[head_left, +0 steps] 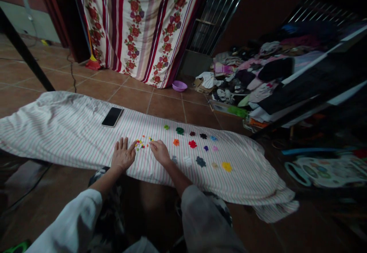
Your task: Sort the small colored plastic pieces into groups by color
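Note:
A striped cloth [57, 130] lies spread on the tiled floor. My left hand [122, 154] rests flat on it, fingers stretched out, beside a small scatter of mixed coloured beads [142, 143]. My right hand [159, 151] is closed in a pinch at the right edge of that scatter; what it pinches is too small to name. To the right lie several small piles sorted by colour: green [179, 130], orange [176, 142], red [192, 144], dark blue [200, 162], yellow [226, 166] and others.
A black phone [112, 116] lies on the cloth at the upper left. A floral curtain [143, 23] hangs behind. A purple bowl [179, 86] sits on the tiles. Heaped clothes [252, 77] fill the right side, and a black pole [25, 54] slants at left.

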`<action>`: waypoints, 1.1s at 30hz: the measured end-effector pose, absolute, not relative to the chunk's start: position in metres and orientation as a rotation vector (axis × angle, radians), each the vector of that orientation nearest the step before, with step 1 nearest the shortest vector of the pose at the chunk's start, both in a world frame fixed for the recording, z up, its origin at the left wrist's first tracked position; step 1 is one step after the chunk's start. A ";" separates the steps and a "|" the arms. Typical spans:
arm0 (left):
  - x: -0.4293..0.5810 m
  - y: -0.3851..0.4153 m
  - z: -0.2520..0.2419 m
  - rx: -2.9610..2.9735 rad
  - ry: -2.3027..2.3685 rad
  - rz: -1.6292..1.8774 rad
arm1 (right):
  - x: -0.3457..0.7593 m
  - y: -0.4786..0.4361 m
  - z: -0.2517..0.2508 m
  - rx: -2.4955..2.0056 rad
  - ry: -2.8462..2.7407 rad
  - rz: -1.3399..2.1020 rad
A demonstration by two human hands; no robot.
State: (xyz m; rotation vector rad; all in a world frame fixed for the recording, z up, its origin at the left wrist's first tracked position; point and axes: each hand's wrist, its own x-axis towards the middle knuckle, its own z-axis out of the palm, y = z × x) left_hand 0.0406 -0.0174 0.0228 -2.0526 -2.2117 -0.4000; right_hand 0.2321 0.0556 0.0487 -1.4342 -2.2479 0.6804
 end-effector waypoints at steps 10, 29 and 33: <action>0.041 -0.016 0.018 -2.031 -2.174 -0.481 | 0.183 0.076 0.061 -1.562 -2.361 0.714; 0.041 -0.016 0.019 -2.032 -2.175 -0.501 | 0.155 0.093 0.077 -1.701 -2.570 0.665; 0.041 -0.015 0.019 -2.028 -2.173 -0.491 | 0.150 0.094 0.085 -1.811 -2.579 0.677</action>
